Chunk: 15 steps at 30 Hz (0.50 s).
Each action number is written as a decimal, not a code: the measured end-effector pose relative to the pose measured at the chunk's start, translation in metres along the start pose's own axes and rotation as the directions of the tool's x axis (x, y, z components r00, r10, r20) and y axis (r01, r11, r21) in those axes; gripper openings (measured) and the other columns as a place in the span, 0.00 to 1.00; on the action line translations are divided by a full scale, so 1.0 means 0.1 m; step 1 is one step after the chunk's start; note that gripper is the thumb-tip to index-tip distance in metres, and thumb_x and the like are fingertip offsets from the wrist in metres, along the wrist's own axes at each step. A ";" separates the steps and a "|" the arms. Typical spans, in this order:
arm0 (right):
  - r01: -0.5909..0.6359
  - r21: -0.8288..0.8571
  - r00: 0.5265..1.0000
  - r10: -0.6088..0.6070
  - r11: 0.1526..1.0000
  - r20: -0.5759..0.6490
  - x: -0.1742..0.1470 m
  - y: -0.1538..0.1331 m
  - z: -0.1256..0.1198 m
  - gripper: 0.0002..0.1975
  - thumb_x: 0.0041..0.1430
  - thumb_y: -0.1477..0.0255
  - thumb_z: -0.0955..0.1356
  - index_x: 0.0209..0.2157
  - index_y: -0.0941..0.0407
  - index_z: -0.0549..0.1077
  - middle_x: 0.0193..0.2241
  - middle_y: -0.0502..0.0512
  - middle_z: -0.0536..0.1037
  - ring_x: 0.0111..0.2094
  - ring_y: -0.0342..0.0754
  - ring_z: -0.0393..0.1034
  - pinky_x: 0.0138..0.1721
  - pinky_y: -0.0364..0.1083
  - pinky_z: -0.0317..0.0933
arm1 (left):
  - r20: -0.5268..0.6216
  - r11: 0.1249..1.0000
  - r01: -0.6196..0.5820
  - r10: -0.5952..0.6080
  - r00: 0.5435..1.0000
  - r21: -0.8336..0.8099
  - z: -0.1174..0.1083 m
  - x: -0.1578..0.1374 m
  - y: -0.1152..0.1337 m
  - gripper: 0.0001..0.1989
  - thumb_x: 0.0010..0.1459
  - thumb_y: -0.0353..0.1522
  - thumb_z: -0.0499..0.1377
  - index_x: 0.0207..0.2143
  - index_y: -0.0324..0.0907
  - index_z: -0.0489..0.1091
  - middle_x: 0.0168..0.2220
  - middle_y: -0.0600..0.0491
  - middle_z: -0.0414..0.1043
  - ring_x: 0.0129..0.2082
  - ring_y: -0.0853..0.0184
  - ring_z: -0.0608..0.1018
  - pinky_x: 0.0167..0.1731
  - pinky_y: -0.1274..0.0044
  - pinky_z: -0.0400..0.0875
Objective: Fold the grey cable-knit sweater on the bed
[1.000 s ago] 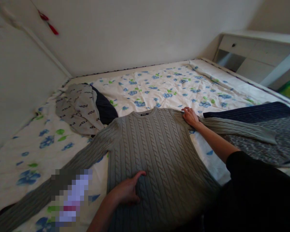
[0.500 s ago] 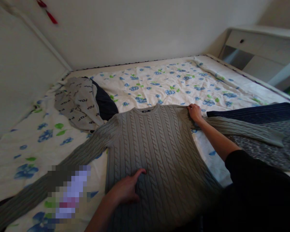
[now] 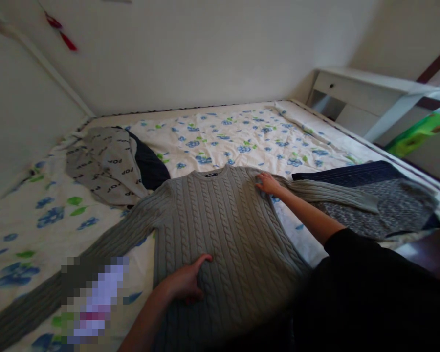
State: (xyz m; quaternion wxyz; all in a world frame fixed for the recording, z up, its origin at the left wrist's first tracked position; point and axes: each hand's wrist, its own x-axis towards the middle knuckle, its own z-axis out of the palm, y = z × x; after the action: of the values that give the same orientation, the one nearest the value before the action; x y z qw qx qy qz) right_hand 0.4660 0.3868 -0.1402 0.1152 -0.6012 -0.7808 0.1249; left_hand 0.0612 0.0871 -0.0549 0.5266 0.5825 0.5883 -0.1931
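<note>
A grey-green cable-knit sweater lies spread out, front up, its sleeves reaching to both sides. My left hand is over the lower front of it, thumb stretched away from the fingers and nothing held; some fingers are partly hidden. At the right shoulder seam, my right hand rests on the knit with fingers apart. The sleeve on that side runs across a navy and speckled grey knit garment.
Under everything is a floral bedsheet. A grey printed garment lies bunched at the left with a dark cloth beside it. White furniture with a drawer stands beyond the bed's right edge. A blurred patch covers part of the lower left.
My right hand has shifted from the upper sleeve inward to the shoulder, its fingers now spread flatter. My left hand stays over the sweater's front. The camera view has turned right and slightly up.
</note>
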 end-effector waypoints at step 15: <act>-0.404 0.906 0.599 0.784 0.124 0.160 -2.58 1.10 -1.24 0.17 0.66 0.65 0.75 0.55 0.48 0.74 0.38 0.54 0.80 0.36 0.51 0.84 0.40 0.50 0.84 | -0.065 0.998 -0.026 0.030 0.997 0.057 0.03 0.07 -0.03 0.61 0.46 0.31 0.67 0.81 0.48 0.46 0.25 0.60 0.77 0.29 0.57 0.85 0.25 0.78 0.72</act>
State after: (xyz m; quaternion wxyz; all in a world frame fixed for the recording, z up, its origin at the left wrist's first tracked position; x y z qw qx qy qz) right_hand 0.6717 0.1715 -0.0680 0.4881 -0.7191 -0.2361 0.4346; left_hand 0.0613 0.0871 -0.0627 0.4930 0.6113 0.5914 -0.1831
